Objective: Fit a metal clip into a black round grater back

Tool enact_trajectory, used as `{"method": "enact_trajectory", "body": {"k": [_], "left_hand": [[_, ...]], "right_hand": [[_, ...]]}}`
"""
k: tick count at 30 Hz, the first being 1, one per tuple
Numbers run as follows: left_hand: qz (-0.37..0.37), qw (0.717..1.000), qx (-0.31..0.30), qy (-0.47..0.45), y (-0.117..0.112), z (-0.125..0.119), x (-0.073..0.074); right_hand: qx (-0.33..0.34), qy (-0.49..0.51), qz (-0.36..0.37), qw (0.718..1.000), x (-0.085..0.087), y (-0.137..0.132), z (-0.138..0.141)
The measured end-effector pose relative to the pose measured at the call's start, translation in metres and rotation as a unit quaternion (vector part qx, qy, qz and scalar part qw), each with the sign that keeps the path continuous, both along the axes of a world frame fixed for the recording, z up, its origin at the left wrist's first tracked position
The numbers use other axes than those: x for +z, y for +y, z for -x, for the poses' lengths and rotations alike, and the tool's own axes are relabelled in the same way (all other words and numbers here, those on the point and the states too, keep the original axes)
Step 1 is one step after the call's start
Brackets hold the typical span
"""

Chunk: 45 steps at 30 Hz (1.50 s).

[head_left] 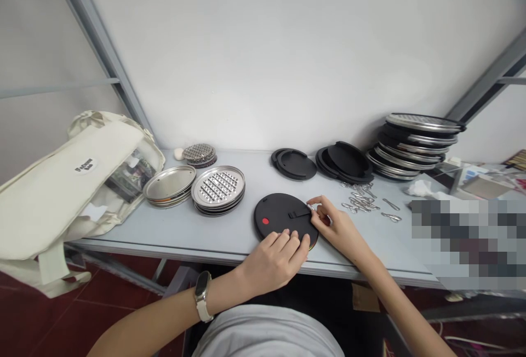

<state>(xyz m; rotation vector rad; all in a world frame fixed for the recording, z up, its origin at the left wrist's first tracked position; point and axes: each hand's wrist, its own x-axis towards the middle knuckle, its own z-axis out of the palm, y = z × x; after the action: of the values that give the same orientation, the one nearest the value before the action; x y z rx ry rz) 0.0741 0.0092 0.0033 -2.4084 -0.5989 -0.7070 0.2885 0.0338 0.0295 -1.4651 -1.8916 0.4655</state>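
A round matte black disc [279, 217] lies on the table, with a red dot and a small black tab on its face. My left hand [275, 255] grips its near edge, fingers spread on top. A coloured layer shows beneath the rim at the lower right. My right hand [332, 222] reaches the disc's right edge from the side, and its thumb and finger pinch a small silver metal clip [311, 209]. A loose heap of similar metal clips [357, 200] lies to the right of the disc, beyond my right hand.
A grey table [184, 231] stands against a white wall. On it are stacks of perforated metal grater discs [217, 190], black round lids [344, 160] and a taller metal stack [415, 146]. A cream canvas bag [69, 192] hangs over the left end. The lower right is pixelated.
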Motion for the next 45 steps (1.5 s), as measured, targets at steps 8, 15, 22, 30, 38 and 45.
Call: {"method": "enact_trajectory", "body": {"k": [8,15,22,30,38,45], "left_hand": [[-0.003,1.000,0.008,0.006,0.0002,0.0003,-0.0016],[0.007,1.000,0.001,0.004,0.0002,0.0005,-0.0003],[0.007,1.000,0.004,0.009,0.0000,0.0005,0.0006],[0.008,1.000,0.004,0.002,0.0001,0.0005,0.0010],[0.011,1.000,0.004,0.003,-0.0003,0.0001,0.0014],[0.008,1.000,0.010,0.011,-0.0004,0.0000,0.0021]], "right_hand": [[-0.006,-0.005,-0.017,1.000,0.0013,-0.0006,0.0012],[-0.015,-0.020,-0.025,0.999,0.0024,-0.0016,0.0030],[-0.019,-0.018,-0.041,0.999,-0.0010,-0.0011,0.0039],[-0.038,0.017,-0.067,0.997,-0.0021,0.0013,0.0034],[-0.028,-0.007,-0.118,0.993,-0.0018,0.0026,0.0025],[-0.022,-0.031,-0.161,0.986,0.0026,0.0000,0.0019]]}}
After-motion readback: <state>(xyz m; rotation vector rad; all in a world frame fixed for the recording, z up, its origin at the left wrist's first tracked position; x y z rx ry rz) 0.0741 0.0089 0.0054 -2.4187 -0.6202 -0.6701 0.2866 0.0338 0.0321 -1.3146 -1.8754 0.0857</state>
